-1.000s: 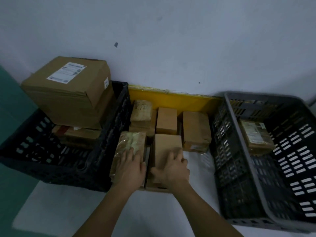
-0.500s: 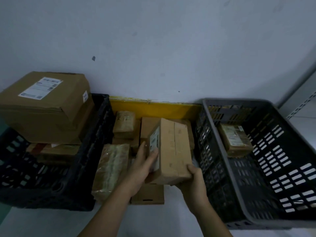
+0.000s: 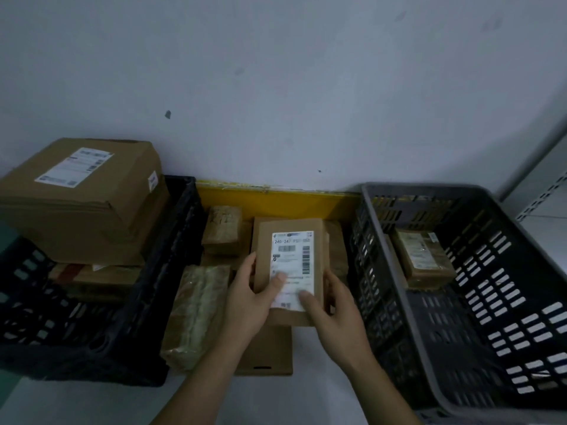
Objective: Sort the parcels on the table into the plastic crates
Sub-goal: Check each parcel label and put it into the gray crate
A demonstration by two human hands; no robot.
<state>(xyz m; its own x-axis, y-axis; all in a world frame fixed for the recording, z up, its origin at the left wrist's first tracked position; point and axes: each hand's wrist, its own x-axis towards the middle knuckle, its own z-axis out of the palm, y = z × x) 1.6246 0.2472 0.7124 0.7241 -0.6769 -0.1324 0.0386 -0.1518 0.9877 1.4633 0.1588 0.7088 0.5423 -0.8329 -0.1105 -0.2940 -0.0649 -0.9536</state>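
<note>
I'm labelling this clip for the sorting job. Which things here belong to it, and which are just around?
Job:
- labelled box, held by left hand and right hand
- black crate
- grey crate
- taped parcel

Just around:
- yellow board
- metal shelving

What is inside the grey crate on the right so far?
The grey crate holds one small brown parcel with a label on top, lying near the far wall. The rest of its visible floor looks bare; the near corner is out of view.
</note>
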